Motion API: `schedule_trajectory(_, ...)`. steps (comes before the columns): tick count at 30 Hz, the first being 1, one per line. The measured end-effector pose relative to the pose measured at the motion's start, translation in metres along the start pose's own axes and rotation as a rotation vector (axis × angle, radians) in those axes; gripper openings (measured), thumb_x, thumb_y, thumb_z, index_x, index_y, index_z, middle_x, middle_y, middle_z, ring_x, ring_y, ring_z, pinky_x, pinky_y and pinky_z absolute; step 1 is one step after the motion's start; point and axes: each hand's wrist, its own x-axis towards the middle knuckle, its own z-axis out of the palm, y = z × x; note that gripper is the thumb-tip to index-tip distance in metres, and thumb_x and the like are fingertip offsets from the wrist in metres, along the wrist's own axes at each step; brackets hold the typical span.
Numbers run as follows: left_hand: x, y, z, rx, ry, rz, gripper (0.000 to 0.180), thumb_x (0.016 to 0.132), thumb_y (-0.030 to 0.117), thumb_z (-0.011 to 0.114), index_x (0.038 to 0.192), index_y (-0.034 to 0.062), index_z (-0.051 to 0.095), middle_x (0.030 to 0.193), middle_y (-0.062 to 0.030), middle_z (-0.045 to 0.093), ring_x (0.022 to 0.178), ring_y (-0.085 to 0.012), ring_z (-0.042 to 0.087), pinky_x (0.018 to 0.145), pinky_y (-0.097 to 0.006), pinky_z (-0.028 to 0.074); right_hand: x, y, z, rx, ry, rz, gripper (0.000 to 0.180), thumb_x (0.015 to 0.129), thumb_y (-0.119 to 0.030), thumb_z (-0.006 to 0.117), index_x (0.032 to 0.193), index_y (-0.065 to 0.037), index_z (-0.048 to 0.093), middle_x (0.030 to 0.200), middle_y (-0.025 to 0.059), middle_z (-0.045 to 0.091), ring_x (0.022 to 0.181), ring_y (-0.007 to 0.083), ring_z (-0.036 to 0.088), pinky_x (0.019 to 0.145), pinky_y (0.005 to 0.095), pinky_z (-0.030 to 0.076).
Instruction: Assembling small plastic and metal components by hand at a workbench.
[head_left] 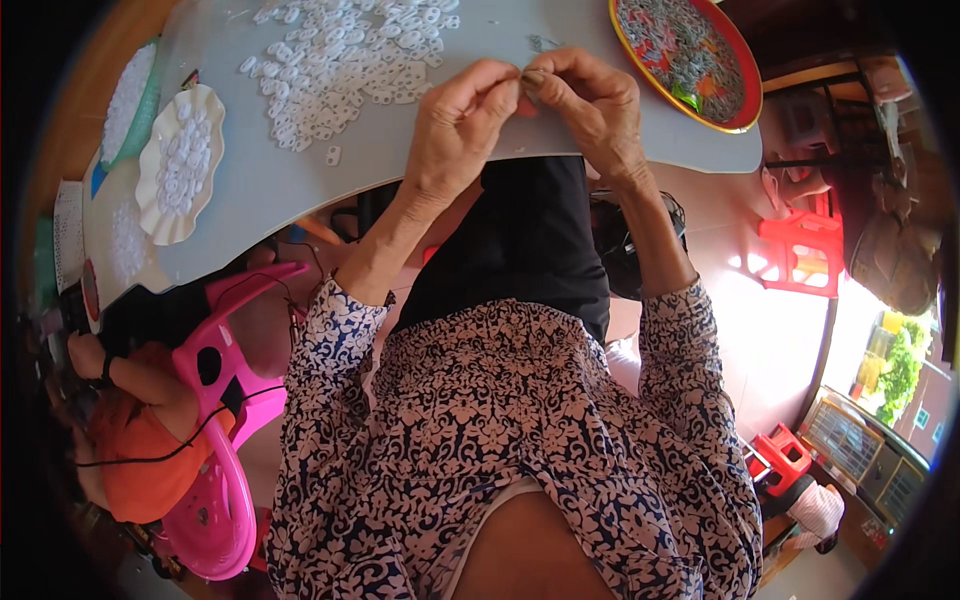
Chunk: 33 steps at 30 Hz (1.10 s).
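My left hand [462, 125] and my right hand [592, 105] meet over the near edge of the table, thumbs and fingertips pinched together. Whatever lies between the fingertips is too small and too covered to make out. Ahead and to the left of them spreads a loose pile of small white plastic pieces with holes [345, 65]. A single white piece [333, 156] lies apart, close to the table edge. Right of my right hand, a round red tray with a yellow rim [752, 75] holds many small grey metal pieces [690, 60].
On the grey table [270, 185], a cream scalloped plate [150, 190] with white pieces stands at left, beside a green container [140, 125]. A person in orange [165, 455] sits by a pink chair [235, 385]. Red stools [805, 250] stand at right.
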Motion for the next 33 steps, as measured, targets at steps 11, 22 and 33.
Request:
schedule_trajectory(11,0.041,-0.001,-0.086,0.826,-0.003,0.409,0.011,0.08,0.004,0.06,0.091,0.0051,0.062,0.087,-0.0085,0.06,0.083,-0.0258,0.055,0.074,-0.035,0.045,-0.005,-0.007,0.001,-0.023,0.006,0.117,0.014,0.087,-0.012,0.064,0.093,0.001,0.061,0.077,0.0001,0.062,0.071,0.005,0.054,0.066,0.0184,0.045)
schedule_trajectory(22,0.05,-0.001,-0.08,0.929,-0.197,0.313,0.012,0.077,0.005,0.062,0.089,0.0074,0.063,0.083,-0.0069,0.054,0.086,-0.0261,0.048,0.083,-0.037,0.039,-0.008,-0.004,0.005,-0.027,0.034,0.081,0.014,0.084,-0.012,0.066,0.089,0.001,0.063,0.073,-0.0007,0.062,0.069,0.0044,0.056,0.064,0.0199,0.047)
schedule_trajectory(33,0.059,-0.012,-0.078,0.953,-0.346,0.376,0.018,0.075,0.001,0.06,0.093,0.0056,0.061,0.081,-0.0082,0.055,0.09,-0.0276,0.049,0.086,-0.038,0.04,-0.007,-0.005,0.006,-0.107,0.041,0.035,0.014,0.084,-0.013,0.067,0.088,0.0,0.063,0.07,-0.0009,0.061,0.065,0.0034,0.054,0.06,0.0191,0.045)
